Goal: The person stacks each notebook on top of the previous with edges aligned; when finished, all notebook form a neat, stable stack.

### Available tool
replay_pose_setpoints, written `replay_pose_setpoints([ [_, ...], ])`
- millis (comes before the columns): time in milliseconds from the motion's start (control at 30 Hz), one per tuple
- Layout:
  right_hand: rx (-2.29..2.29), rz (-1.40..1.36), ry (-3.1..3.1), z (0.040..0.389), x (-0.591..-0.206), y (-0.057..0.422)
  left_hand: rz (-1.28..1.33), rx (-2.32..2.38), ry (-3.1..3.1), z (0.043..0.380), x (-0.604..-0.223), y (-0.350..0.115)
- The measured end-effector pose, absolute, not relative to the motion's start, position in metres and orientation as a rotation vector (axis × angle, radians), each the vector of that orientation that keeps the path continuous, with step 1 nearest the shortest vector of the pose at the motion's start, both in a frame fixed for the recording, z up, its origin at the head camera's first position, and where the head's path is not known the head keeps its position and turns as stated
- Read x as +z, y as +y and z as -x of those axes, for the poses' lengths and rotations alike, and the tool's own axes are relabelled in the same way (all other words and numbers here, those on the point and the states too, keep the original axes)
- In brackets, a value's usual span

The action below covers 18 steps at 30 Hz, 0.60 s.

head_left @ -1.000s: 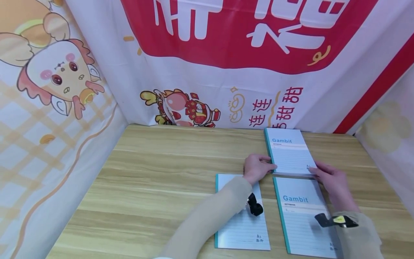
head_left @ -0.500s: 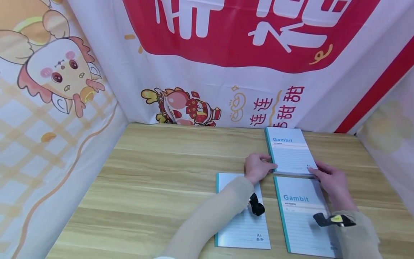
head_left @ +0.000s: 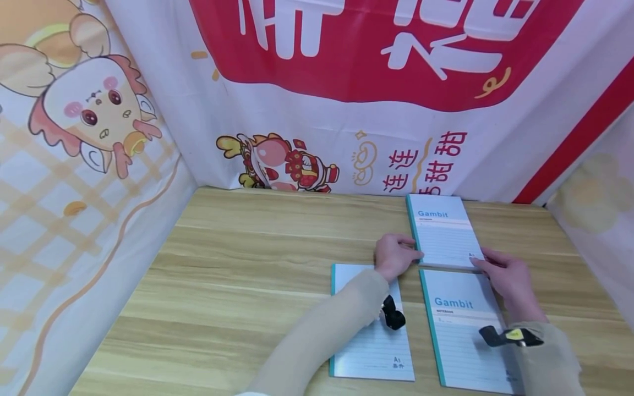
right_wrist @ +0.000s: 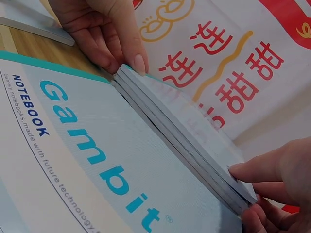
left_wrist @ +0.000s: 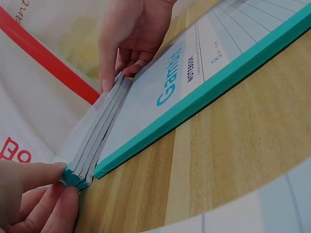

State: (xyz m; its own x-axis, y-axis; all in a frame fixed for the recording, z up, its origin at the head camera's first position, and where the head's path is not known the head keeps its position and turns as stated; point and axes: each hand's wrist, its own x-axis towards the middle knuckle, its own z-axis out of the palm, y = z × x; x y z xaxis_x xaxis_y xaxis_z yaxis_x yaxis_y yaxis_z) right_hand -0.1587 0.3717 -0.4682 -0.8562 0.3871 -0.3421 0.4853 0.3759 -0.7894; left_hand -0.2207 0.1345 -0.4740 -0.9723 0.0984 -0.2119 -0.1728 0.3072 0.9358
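Observation:
A small stack of Gambit notebooks (head_left: 443, 234) with teal spines lies at the back right of the table, against the back cloth. My left hand (head_left: 394, 256) pinches its near left corner at the spine. At the near right corner my right hand (head_left: 510, 278) grips the stack, thumb on the top cover. Several layered page edges (left_wrist: 104, 126) show in the left wrist view, and the right wrist view has my right fingers (right_wrist: 272, 167) around the corner. Just in front of the stack lies another Gambit notebook (head_left: 460, 341), partly under my right forearm.
A third notebook place, left of the others, has a teal-spined notebook (head_left: 369, 357) partly covered by my left forearm. The wooden table (head_left: 238, 264) extends to the left. Printed cloth (head_left: 317, 121) hangs along the back and sides.

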Motion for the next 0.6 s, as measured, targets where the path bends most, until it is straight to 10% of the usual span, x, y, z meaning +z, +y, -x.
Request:
replay_pose_setpoints([
  [600, -1.429, -0.757, 2.554, 0.1592, -0.47, 0.3721, 0.077, 1.713, 2.35, 0.22, -0.4733, 0.1332],
])
